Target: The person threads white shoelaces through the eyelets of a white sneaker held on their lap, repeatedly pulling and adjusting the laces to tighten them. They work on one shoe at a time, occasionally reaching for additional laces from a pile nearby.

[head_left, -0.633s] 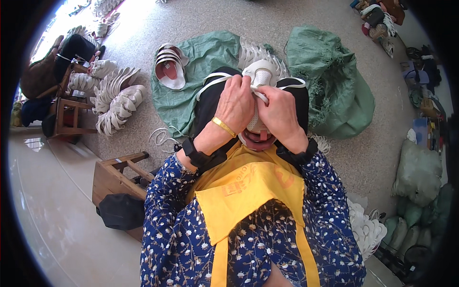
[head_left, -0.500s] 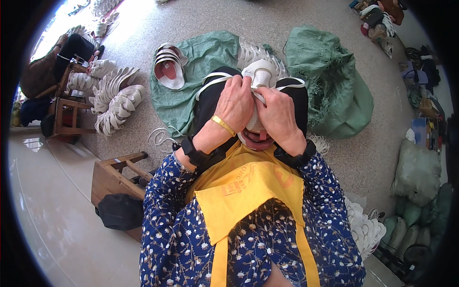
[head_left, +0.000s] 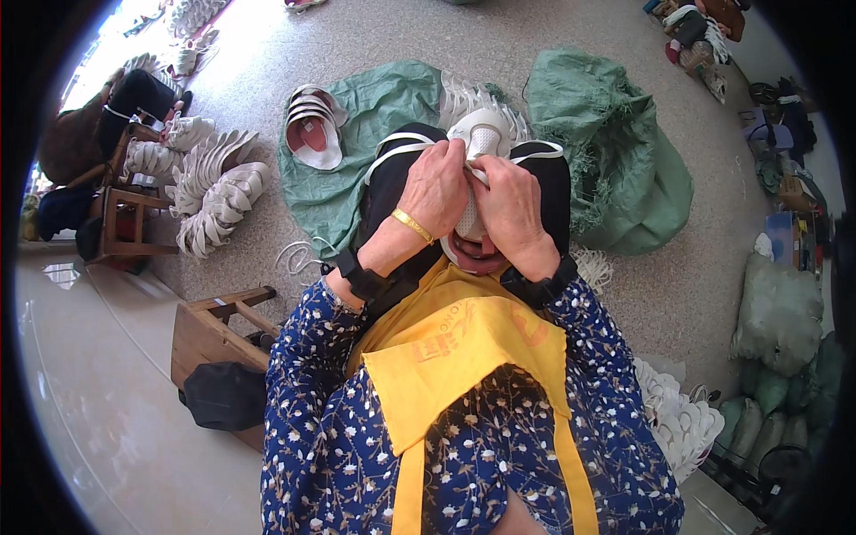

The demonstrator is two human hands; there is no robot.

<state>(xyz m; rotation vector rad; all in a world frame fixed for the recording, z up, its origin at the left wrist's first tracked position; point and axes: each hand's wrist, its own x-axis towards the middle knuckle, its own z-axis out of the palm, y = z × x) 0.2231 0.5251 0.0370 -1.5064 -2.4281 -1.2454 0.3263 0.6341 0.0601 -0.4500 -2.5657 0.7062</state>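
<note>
On my lap, between my dark-trousered knees, lies a white shoe upper with a pinkish-red lining at its opening. A white shoelace runs through it, its loops spreading over both knees. My left hand pinches the lace at the upper's middle, fingers closed. Right beside it my right hand is also closed on the lace, thumb and forefinger together. The two sets of fingertips nearly touch, and they hide the eyelets beneath.
A green sheet on the floor carries nested white uppers. To the right lies a crumpled green sack. More white uppers lie in rows at left, near wooden stools. Loose laces lie close by.
Both hands stay pinched on the lace. My right hand has shifted slightly left, closer to the left one, its fingers curling more.
</note>
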